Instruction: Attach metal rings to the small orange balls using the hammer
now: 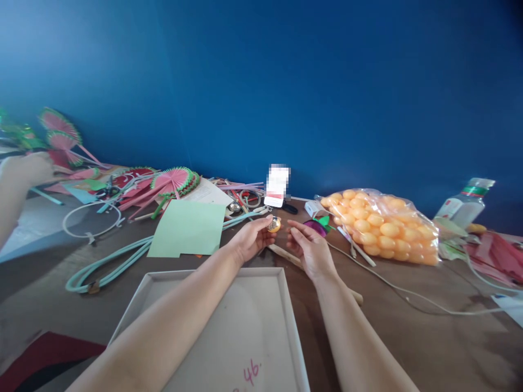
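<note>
My left hand [255, 239] is closed around a small round thing [274, 224], shiny silver on top and orange below, held above the far edge of a shallow box. Just to its right, my right hand [311, 250] has its fingers loosely curled, thumb and forefinger slightly apart; I see nothing between them. The fingertips of both hands face each other across a small gap. Beneath my forearms lies the shallow white box [281, 305], with pink handwriting inside. Beyond my left hand sits a silver ball [235, 207], like a bell.
Pale green paper [186, 228], looped blue tubing [110, 267] and watermelon-patterned fans [174, 182] lie left. A lit phone [278, 185] stands behind my hands. A bag of orange balls [379, 226], a cable [408, 294] and a bottle [466, 204] are right. Another person's hand [30, 169] reaches in far left.
</note>
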The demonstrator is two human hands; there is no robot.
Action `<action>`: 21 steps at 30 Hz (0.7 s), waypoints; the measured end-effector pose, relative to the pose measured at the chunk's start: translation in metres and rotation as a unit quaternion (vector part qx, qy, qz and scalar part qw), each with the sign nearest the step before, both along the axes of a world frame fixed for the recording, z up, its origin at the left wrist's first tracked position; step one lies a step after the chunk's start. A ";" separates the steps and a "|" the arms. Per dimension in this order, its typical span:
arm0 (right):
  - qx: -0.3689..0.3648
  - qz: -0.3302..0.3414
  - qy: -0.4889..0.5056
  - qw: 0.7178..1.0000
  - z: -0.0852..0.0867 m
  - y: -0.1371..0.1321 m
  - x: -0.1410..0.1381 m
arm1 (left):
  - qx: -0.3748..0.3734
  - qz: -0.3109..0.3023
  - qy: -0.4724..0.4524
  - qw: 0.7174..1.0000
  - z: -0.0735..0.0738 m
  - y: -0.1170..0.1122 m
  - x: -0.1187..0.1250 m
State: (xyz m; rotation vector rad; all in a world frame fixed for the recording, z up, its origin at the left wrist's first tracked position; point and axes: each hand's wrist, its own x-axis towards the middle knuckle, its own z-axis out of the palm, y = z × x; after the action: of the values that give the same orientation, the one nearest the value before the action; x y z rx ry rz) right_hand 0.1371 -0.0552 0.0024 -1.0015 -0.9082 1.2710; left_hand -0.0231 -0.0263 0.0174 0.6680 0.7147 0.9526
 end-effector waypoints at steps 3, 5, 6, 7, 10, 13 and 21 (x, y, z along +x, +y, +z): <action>0.011 0.009 -0.011 1.000 -0.002 0.000 -0.002 | -0.002 0.001 0.002 1.000 0.001 -0.001 0.000; 0.024 0.004 -0.021 0.999 -0.003 0.000 -0.003 | 0.000 0.000 0.002 1.000 0.002 -0.001 0.000; 0.031 -0.002 -0.026 0.999 -0.004 0.000 -0.003 | 0.000 0.000 0.003 1.000 0.002 -0.001 0.000; 0.037 -0.008 -0.030 0.999 -0.005 0.001 -0.003 | 0.000 0.000 0.005 1.000 0.002 -0.002 0.000; 0.045 -0.020 -0.036 0.998 -0.006 0.001 -0.003 | 0.002 -0.004 0.006 1.000 0.002 -0.001 -0.001; 0.036 -0.018 -0.032 0.999 -0.006 0.001 -0.003 | 0.015 -0.011 -0.002 1.000 0.000 -0.001 -0.001; 0.035 0.007 -0.011 0.999 -0.002 -0.003 -0.005 | 0.050 -0.001 -0.008 0.999 -0.006 0.002 0.001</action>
State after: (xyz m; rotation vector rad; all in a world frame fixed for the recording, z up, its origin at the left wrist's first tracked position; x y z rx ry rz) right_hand 0.1324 -0.0580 -0.0001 -0.9573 -0.9723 1.2341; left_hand -0.0221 -0.0246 0.0113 0.7476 0.6560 0.9965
